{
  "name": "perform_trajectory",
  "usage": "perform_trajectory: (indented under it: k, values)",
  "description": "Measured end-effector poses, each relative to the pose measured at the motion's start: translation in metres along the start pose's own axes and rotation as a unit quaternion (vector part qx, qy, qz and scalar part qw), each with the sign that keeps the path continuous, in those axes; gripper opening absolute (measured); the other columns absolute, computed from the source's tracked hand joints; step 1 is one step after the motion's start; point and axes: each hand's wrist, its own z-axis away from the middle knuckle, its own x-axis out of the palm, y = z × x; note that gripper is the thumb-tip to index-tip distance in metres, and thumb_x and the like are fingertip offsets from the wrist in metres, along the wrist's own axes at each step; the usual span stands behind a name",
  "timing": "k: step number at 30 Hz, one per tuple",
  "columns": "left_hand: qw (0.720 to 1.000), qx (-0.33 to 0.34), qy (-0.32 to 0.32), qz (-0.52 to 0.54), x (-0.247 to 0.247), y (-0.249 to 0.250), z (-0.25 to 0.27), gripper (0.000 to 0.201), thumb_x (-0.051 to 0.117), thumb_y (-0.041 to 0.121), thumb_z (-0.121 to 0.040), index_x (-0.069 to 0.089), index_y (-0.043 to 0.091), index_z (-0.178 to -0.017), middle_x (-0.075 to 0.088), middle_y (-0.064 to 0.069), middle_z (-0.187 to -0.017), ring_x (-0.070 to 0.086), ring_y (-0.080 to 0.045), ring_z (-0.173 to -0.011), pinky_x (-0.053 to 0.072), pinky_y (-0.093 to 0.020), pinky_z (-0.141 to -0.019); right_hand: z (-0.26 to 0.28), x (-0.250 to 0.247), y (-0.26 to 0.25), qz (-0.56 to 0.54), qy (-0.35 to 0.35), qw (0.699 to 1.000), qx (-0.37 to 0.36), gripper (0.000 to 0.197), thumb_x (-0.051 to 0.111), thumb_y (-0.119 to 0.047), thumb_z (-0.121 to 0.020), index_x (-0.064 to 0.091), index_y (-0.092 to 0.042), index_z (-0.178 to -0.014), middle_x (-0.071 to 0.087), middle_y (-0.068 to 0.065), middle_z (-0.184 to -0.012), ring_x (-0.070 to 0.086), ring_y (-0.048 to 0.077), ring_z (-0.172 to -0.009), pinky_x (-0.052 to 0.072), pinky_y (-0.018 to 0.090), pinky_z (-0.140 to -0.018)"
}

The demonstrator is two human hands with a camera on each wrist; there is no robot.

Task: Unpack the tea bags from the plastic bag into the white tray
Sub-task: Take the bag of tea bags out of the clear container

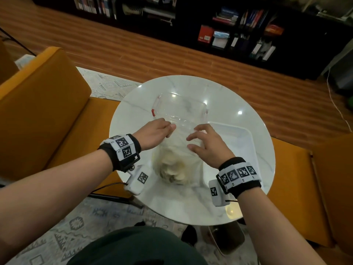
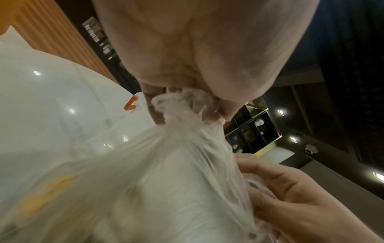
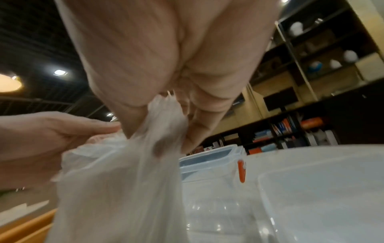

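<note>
Both hands are gripping the plastic bag (image 1: 177, 150) at its gathered mouth: the left hand (image 1: 152, 133) is pinching a bunch, the right hand (image 1: 208, 144) is pinching the film. The bag is resting on the surface beside the white tray (image 1: 246, 138), tea bags (image 1: 172, 170) inside. The film looks thin, soft and slippery, so pulling the mouth edges apart probably suits best.

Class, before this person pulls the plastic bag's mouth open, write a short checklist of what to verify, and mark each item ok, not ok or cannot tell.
1. Left hand pinches the plastic bag at its gathered top: ok.
2. Right hand grips the bag's other side: ok.
3. Bag's mouth open: cannot tell.
4. Tea bags all in the bag, none out: ok.
5. White tray lies beside the bag, its visible part bare: ok.
6. Clear container stands behind the bag, out of the way: ok.
</note>
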Motion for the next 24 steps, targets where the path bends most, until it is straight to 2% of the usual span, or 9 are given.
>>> perform_trajectory:
  k: [2, 4, 6, 11, 14, 17, 19, 21, 24]
  values:
    - [0.999, 0.032, 0.013, -0.015, 0.003, -0.001, -0.001, 0.052, 0.044, 0.032, -0.107, 0.058, 0.000, -0.069, 0.057, -0.016, -0.069, 0.054, -0.026, -0.065, 0.038, -0.032, -0.064, 0.000, -0.001, -0.003, 0.063, -0.068, 0.996, 0.015, 0.034, 0.067, -0.043, -0.095, 0.070, -0.026, -0.124, 0.043, -0.004, -0.141, 0.049, 0.013, -0.124, 0.034, 0.022, -0.099]
    - [0.999, 0.036, 0.032, -0.023, 0.005, -0.009, -0.002, 0.059, 0.045, 0.036, -0.107, 0.060, 0.006, -0.059, 0.058, -0.006, -0.056, 0.057, -0.018, -0.056, 0.037, -0.029, -0.062, 0.001, 0.000, -0.009, 0.086, -0.111, 0.990, 0.027, 0.046, 0.065, -0.053, -0.094, 0.069, -0.024, -0.128, 0.045, -0.005, -0.138, 0.049, 0.013, -0.123, 0.036, 0.024, -0.102]
    - [0.999, -0.002, 0.028, -0.040, 0.008, -0.017, -0.001, 0.062, 0.043, 0.042, -0.107, 0.062, 0.010, -0.058, 0.055, 0.004, -0.052, 0.054, -0.010, -0.053, 0.036, -0.028, -0.060, 0.003, 0.006, -0.013, 0.114, -0.114, 0.986, 0.030, 0.042, 0.066, -0.048, -0.094, 0.071, -0.020, -0.124, 0.047, -0.004, -0.133, 0.052, 0.015, -0.118, 0.042, 0.027, -0.101]
    - [0.998, -0.058, 0.024, 0.008, 0.012, -0.028, 0.008, 0.039, 0.043, 0.050, -0.105, 0.056, 0.016, -0.089, 0.054, 0.001, -0.063, 0.053, -0.019, -0.057, 0.041, -0.029, -0.056, 0.001, 0.030, -0.013, 0.203, -0.088, 0.973, 0.069, 0.025, 0.052, -0.022, -0.102, 0.070, -0.008, -0.112, 0.055, 0.003, -0.127, 0.061, 0.027, -0.104, 0.054, 0.042, -0.090]
    - [0.999, -0.041, -0.009, 0.031, 0.009, -0.028, 0.015, 0.038, 0.061, 0.048, -0.097, 0.039, 0.019, -0.108, 0.048, 0.001, -0.062, 0.045, -0.015, -0.049, 0.041, -0.029, -0.045, -0.001, 0.033, -0.005, 0.092, -0.084, 0.986, 0.111, 0.027, 0.046, -0.009, -0.101, 0.067, -0.017, -0.116, 0.065, 0.001, -0.116, 0.060, 0.023, -0.106, 0.050, 0.033, -0.088]
    - [0.987, 0.053, -0.081, -0.130, 0.005, -0.031, 0.026, 0.059, 0.074, 0.050, -0.087, 0.029, 0.025, -0.116, 0.062, -0.007, -0.095, 0.057, -0.021, -0.069, 0.047, -0.035, -0.062, 0.002, 0.028, -0.004, -0.073, -0.049, 0.984, 0.153, 0.037, 0.036, 0.004, -0.095, 0.052, -0.023, -0.115, 0.063, -0.002, -0.088, 0.065, 0.020, -0.093, 0.044, 0.027, -0.069]
    - [0.970, 0.084, -0.128, -0.189, 0.007, -0.032, 0.030, 0.044, 0.066, 0.036, -0.097, 0.032, 0.025, -0.122, 0.058, -0.001, -0.111, 0.055, -0.015, -0.071, 0.042, -0.033, -0.067, 0.001, 0.027, -0.004, -0.121, -0.026, 0.980, 0.159, 0.034, 0.033, 0.006, -0.095, 0.042, -0.022, -0.111, 0.058, 0.001, -0.085, 0.062, 0.017, -0.081, 0.042, 0.026, -0.062]
    - [0.954, 0.120, -0.154, -0.228, 0.010, -0.033, 0.030, 0.018, 0.053, 0.025, -0.104, 0.047, 0.026, -0.121, 0.053, 0.005, -0.112, 0.055, -0.020, -0.079, 0.042, -0.033, -0.072, 0.001, 0.028, -0.007, -0.121, -0.025, 0.981, 0.150, 0.029, 0.034, 0.006, -0.095, 0.041, -0.021, -0.103, 0.058, 0.006, -0.089, 0.056, 0.012, -0.074, 0.041, 0.026, -0.061]
    - [0.940, 0.119, -0.157, -0.279, 0.015, -0.036, 0.025, 0.024, 0.046, 0.017, -0.101, 0.066, 0.024, -0.112, 0.051, 0.004, -0.104, 0.058, -0.025, -0.094, 0.040, -0.031, -0.076, 0.000, 0.033, -0.011, -0.077, -0.054, 0.985, 0.143, 0.042, 0.034, 0.014, -0.082, 0.054, -0.023, -0.078, 0.059, 0.002, -0.085, 0.053, 0.022, -0.081, 0.038, 0.026, -0.062]
